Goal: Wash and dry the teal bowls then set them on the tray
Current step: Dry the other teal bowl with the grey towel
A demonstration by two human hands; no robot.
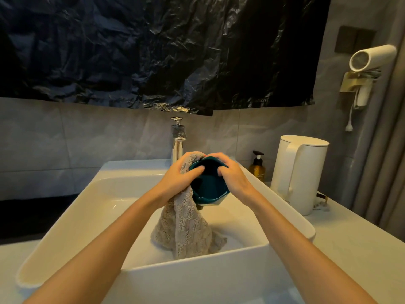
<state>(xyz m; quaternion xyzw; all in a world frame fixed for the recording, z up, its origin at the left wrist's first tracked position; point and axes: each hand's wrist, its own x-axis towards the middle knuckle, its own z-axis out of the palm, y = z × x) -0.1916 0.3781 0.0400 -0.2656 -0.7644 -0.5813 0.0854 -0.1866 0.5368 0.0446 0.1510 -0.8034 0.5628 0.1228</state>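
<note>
Arms reach over the sink (72, 207); left hand (178, 174) grips towel (186, 229) against teal bowl (208, 185), right hand (232, 176) clasps its rim.

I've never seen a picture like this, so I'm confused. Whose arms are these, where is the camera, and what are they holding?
The camera sits on a person's head, so you see what they see: their own two arms reaching forward. The left hand presses a grey towel against a teal bowl. The right hand grips the bowl's rim. All this is held over a white sink, and the towel's end hangs down into it. Behind stands a shiny tap. On the counter to the right stand a white kettle and a brown bottle.
</note>
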